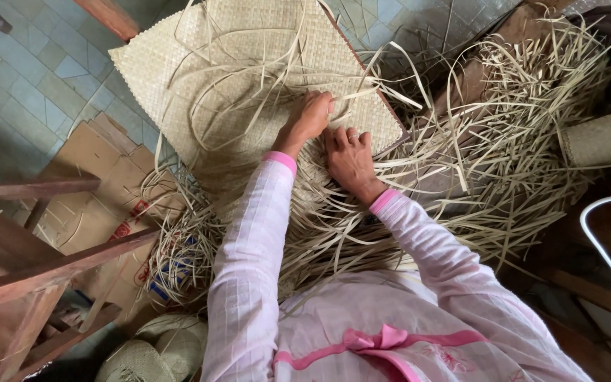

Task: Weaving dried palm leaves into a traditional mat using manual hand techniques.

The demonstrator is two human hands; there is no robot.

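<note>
Now the left hand (310,117) pinches a pale straw strip (362,94) with closed fingers, right hand (348,157) pressing flat, fingers extended, on the woven mat (249,56).

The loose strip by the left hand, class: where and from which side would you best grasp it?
Probably pinch the strip near where it leaves the woven mat, beside the left hand, coming from above. It is flat and thin and lies on the mat, so thumb and forefinger can close on its faces.

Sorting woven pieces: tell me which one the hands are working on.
The big flat mat under both hands; the rolled piece at right and the round hats below lie untouched.
</note>
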